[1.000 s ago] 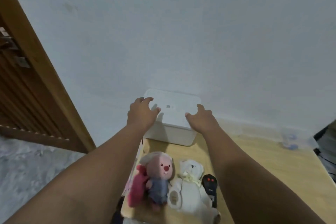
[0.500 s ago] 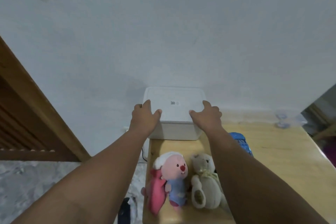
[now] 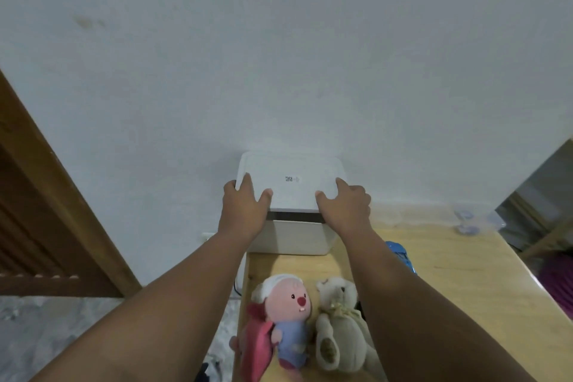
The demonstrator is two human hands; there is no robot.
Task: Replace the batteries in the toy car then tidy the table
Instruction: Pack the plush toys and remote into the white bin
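My left grip [image 3: 245,211] and right grip [image 3: 344,208] each clasp a near corner of the white lid [image 3: 291,178], thumbs on top. A dark gap shows between it and the white box [image 3: 294,236], which stands at the bench's [image 3: 459,276] far end against the wall. What looks like the blue toy car [image 3: 400,254] lies just beside my right forearm; a pink plush [image 3: 286,310] and a beige teddy bear [image 3: 338,329] lie nearer.

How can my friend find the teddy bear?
Look at the wooden table against the white wall. At its near end two soft toys lie side by side. The bear is the right one, plain beige; the pink toy beside it wears blue.
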